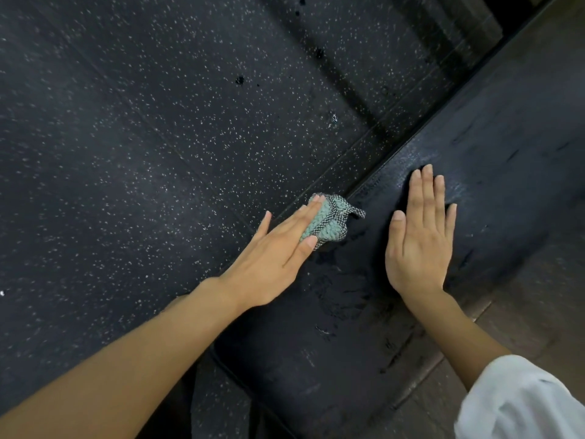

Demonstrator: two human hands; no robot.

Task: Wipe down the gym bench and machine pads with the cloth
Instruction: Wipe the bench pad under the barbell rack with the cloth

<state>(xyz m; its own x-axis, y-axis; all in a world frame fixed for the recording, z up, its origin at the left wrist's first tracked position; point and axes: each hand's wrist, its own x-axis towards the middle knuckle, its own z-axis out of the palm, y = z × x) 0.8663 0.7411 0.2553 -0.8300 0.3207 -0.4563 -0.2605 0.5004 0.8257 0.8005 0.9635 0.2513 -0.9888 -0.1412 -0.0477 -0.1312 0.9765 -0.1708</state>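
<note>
A long black padded bench [493, 147] runs diagonally from the lower middle to the upper right; its vinyl is scuffed and cracked. A small bunched cloth [329, 223], pale green with a black-and-white checked part, lies on the bench's left edge. My left hand [278, 251] presses down on the cloth with straight fingers, which cover its near side. My right hand [421, 236] lies flat on the bench top, fingers straight and together, a little to the right of the cloth and not touching it.
Black rubber floor [133, 147] with white flecks fills the left and top. A brownish floor strip [538, 315] lies right of the bench. A dark frame part [443, 36] stands at the top right. My white sleeve [519, 403] shows at the bottom right.
</note>
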